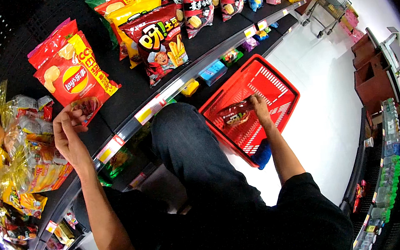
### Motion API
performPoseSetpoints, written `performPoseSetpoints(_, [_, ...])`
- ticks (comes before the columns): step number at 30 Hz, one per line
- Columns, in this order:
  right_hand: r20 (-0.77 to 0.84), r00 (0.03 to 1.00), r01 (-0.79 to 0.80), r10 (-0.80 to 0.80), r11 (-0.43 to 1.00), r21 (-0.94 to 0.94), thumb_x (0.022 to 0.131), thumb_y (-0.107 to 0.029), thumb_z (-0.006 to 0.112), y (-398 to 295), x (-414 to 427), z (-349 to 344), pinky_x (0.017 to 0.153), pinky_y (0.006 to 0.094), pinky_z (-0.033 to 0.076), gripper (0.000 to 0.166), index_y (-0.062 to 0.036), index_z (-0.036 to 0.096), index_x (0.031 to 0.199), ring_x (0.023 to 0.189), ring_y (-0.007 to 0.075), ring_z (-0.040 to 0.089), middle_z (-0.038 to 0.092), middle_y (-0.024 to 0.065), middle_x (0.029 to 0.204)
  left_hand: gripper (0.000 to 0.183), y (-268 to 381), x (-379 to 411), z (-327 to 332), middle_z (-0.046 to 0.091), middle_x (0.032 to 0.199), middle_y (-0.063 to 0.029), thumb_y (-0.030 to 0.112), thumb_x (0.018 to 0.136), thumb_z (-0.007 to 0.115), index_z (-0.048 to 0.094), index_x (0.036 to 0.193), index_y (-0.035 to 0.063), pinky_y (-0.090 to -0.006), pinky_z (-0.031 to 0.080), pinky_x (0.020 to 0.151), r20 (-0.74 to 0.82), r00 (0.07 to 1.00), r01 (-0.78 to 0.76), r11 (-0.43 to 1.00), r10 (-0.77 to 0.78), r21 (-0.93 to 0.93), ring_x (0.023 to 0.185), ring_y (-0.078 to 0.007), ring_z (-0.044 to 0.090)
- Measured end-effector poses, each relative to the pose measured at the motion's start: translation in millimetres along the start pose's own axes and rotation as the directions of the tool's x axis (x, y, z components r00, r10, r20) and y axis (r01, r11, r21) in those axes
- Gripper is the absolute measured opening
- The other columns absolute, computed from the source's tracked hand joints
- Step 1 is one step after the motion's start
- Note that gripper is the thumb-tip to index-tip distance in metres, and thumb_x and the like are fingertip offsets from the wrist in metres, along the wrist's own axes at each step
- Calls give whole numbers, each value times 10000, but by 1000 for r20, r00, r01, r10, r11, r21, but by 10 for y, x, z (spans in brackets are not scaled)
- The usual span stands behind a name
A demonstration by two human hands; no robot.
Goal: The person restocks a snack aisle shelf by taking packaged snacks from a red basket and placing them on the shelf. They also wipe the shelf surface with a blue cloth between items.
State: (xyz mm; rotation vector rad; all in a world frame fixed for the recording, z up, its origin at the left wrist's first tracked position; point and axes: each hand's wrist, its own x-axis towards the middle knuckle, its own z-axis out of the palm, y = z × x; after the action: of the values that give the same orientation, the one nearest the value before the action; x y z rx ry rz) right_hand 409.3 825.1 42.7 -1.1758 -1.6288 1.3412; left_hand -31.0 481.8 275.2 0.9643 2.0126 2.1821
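My right hand (pixel 259 107) reaches down into a red plastic shopping basket (pixel 219 132) and grips the end of a dark brown snack bag (pixel 235 114). Up on the black shelf, my left hand (pixel 69 133) is at the lower corner of a red Lay's potato chip bag (pixel 70 71). Its fingers are partly curled and overlap the bag's edge; whether they pinch it is unclear. A brown potato snack bag (pixel 158 43) stands upright farther along the shelf, in front of yellow and red chip bags.
Clear-wrapped snack packs (pixel 38 156) crowd the shelf left of my left hand. A price rail (pixel 177 87) edges the shelf above lower-shelf goods. My bent knee (pixel 182 134) is beside the basket. A shopping cart (pixel 330 5) and bottle shelves (pixel 389 182) stand right.
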Motion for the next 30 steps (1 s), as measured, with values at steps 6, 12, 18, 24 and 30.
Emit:
performPoseSetpoints(6, [103, 980, -173, 168, 984, 42, 981, -158, 522, 746, 198, 284, 671, 300, 510, 212, 8, 621, 1067, 727, 131, 601, 642, 31, 861, 288, -124, 27, 60, 690, 947, -62, 251, 1052, 494, 646, 1098, 11, -213, 485, 622, 17, 1000, 8, 1000, -8, -3, 793, -88, 635])
performPoseSetpoints(12, [57, 985, -171, 165, 975, 140, 956, -44, 516, 877, 240, 304, 667, 337, 564, 485, -64, 405, 1427, 923, 221, 672, 525, 144, 1316, 284, -130, 66, 76, 691, 947, -59, 254, 1046, 510, 647, 1109, 14, -212, 480, 619, 21, 1000, 21, 1000, -21, -10, 793, -89, 635])
performPoseSetpoints(18, [-79, 997, -1, 7, 997, 77, 1011, -102, 506, 137, 78, 476, 638, 302, 559, 299, -25, 535, 1299, 841, 188, 680, 642, 109, 1075, 256, -130, 112, -10, 683, 999, -53, 214, 1035, 530, 622, 1180, 23, -224, 483, 638, -88, 996, 27, 999, -31, -42, 855, -96, 635])
performPoseSetpoints(24, [-1, 917, 390, -399, 895, 216, 1036, -179, 530, -1928, -312, 1289, 639, 201, 472, 215, -65, 618, 1196, 747, 59, 564, 666, 33, 966, 336, -237, 303, -103, 602, 1251, -77, 169, 999, 580, 553, 1302, 27, -255, 523, 767, -239, 969, -52, 998, 57, 24, 1050, -137, 598])
performPoseSetpoints(30, [382, 742, 440, -550, 831, 341, 1004, -94, 544, -3188, -514, 2364, 703, 220, 520, 314, -65, 544, 1317, 930, 88, 606, 648, 73, 1163, 459, -342, 444, -141, 566, 1299, -165, 148, 952, 622, 495, 1356, -28, -341, 443, 986, -250, 968, -22, 998, 36, 61, 1141, -228, 551])
